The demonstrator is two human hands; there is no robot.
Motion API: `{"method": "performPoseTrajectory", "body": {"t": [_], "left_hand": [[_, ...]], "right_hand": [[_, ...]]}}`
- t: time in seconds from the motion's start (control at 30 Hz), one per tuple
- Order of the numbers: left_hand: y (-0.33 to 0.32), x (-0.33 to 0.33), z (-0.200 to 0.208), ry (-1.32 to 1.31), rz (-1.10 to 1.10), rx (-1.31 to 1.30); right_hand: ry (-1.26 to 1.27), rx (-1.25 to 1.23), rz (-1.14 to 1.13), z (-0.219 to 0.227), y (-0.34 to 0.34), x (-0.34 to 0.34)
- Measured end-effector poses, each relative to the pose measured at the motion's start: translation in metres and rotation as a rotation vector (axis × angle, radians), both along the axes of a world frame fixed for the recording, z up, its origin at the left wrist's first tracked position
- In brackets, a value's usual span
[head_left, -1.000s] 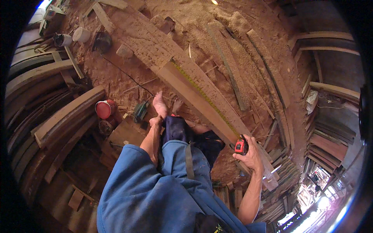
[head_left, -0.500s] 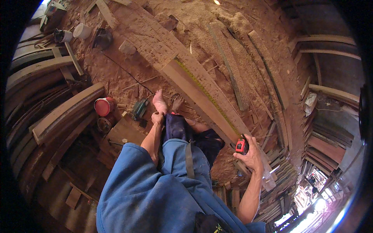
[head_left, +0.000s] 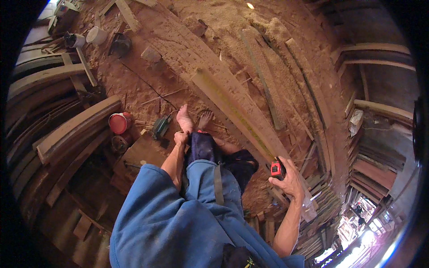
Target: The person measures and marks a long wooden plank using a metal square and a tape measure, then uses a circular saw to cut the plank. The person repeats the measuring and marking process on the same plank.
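In my right hand (head_left: 289, 181) is a red and black tape measure (head_left: 277, 169), held at the near end of a long wooden board (head_left: 223, 97). Its yellow blade (head_left: 243, 119) runs out along the board toward the far end and looks smeared. The board lies on a wider, dust-covered plank (head_left: 192, 44). My left hand (head_left: 181, 137) is closed beside my bare foot (head_left: 184, 117), against the cuff of my dark trouser leg (head_left: 201, 146). What its fingers hold, if anything, is hidden.
A green power tool (head_left: 161, 127) with a cord lies left of my feet, near a red bucket (head_left: 119, 123). Stacked timber (head_left: 80, 125) fills the left side. Long boards (head_left: 263, 80) lie in sawdust beyond, and more wood (head_left: 375, 172) is piled at right.
The yellow blade has gone from sharp to blurred along the board. The board's far end appears slightly further right. Both hands stay nearly where they were.
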State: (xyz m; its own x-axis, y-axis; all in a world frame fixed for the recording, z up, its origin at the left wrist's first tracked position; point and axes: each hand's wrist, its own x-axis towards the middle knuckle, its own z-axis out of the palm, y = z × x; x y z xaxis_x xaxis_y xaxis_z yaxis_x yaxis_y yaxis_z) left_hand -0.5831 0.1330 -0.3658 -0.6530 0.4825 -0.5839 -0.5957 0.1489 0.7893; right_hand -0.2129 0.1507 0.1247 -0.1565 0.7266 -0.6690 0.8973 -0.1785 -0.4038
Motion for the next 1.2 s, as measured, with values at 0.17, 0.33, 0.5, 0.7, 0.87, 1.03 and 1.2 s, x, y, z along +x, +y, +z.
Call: {"method": "performPoseTrajectory", "body": {"t": [0.17, 0.33, 0.5, 0.7, 0.87, 1.03, 1.2], "left_hand": [[-0.003, -0.003, -0.004, 0.016, -0.007, -0.001], [-0.005, -0.004, -0.014, 0.027, -0.003, 0.003], [-0.01, -0.002, -0.022, 0.051, 0.008, 0.0], [-0.017, -0.003, -0.028, 0.071, 0.035, 0.007], [-0.019, -0.003, -0.035, 0.087, 0.041, 0.022], [-0.026, -0.004, -0.043, 0.111, 0.054, 0.058], [-0.026, -0.005, -0.049, 0.268, -0.053, -0.081]], "right_hand": [[0.036, 0.012, 0.014, 0.007, 0.003, -0.008], [-0.023, -0.017, -0.005, 0.008, 0.001, -0.006], [-0.139, -0.035, -0.012, 0.004, -0.001, -0.006], [-0.228, -0.013, 0.001, 0.003, -0.002, -0.007], [-0.19, 0.033, 0.001, -0.003, -0.006, -0.005], [-0.154, 0.02, -0.037, -0.007, -0.009, -0.001], [-0.145, 0.055, -0.021, -0.009, -0.011, 0.001]]}}
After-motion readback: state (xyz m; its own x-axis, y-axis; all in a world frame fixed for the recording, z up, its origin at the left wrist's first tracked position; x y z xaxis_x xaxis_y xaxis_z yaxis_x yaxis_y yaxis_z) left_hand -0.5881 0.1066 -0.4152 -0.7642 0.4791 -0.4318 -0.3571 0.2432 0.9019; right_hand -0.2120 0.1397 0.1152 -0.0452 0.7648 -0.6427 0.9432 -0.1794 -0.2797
